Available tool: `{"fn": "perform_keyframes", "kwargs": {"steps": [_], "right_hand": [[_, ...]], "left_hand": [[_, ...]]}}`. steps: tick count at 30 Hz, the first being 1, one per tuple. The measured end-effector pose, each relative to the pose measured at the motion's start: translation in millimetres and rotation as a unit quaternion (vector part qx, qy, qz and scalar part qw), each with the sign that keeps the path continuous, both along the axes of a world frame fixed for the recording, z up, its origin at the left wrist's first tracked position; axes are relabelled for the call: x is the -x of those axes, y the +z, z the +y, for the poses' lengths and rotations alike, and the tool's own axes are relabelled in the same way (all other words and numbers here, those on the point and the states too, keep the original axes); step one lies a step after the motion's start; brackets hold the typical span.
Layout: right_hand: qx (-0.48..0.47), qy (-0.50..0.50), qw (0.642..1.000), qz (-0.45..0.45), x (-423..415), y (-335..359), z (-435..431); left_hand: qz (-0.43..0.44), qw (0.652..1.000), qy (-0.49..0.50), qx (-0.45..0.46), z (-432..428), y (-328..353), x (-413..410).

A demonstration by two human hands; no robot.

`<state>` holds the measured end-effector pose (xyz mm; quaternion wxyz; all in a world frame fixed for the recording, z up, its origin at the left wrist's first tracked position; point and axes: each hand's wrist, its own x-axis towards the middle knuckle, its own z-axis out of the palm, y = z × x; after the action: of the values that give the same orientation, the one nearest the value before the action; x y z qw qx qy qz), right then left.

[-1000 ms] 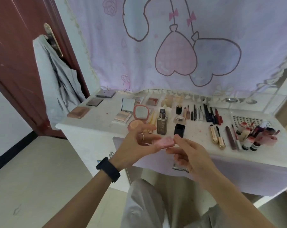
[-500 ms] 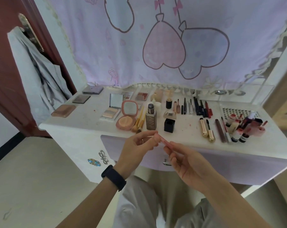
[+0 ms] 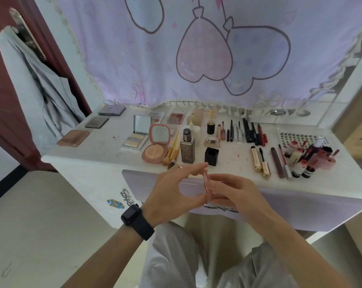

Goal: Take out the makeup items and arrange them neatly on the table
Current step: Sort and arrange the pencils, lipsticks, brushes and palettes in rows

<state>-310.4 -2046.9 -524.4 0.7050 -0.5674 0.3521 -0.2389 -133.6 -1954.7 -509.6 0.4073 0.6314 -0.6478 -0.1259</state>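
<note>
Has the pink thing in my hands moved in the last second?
Yes. The pink item has turned from crosswise to upright between the left hand and right hand, dropping farther below the black box.

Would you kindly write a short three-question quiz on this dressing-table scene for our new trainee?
1. True or false: the pink compact on the table lies with its mirror lid raised.
2. What do the left hand and right hand hold between them? A) a makeup brush B) a slim pink item C) a black cap
3. Fill in: the black watch sits on the ___ wrist.
Key: 1 true; 2 B; 3 left.
</note>
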Motion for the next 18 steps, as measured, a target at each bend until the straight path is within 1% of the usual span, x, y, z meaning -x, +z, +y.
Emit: {"fn": "perform_keyframes", "kwargs": {"steps": [4, 5, 6, 8, 9, 14, 18], "right_hand": [[0.105, -0.019, 0.994, 0.017, 2, -3, 1], [0.127, -0.022, 0.992, 0.013, 2, -5, 2], [0.139, -0.023, 0.990, 0.003, 2, -6, 3], [0.150, -0.022, 0.988, -0.025, 1, -5, 5], [0.157, -0.020, 0.987, -0.038, 1, -5, 6], [0.225, -0.014, 0.973, -0.045, 2, -6, 7], [0.237, -0.010, 0.969, -0.067, 1, -4, 7]], "left_hand": [[0.022, 0.999, -0.002, -0.024, 0, -4, 1], [0.053, 0.998, -0.010, -0.037, 0, -5, 2], [0.107, 0.993, -0.020, -0.053, 0, -5, 2], [0.227, 0.970, -0.040, -0.083, -1, -1, 2], [0.258, 0.961, -0.046, -0.090, -2, 0, 1], [0.302, 0.947, -0.062, -0.088, -3, 4, 1], [0.312, 0.945, -0.060, -0.084, -4, 7, 1]]}}
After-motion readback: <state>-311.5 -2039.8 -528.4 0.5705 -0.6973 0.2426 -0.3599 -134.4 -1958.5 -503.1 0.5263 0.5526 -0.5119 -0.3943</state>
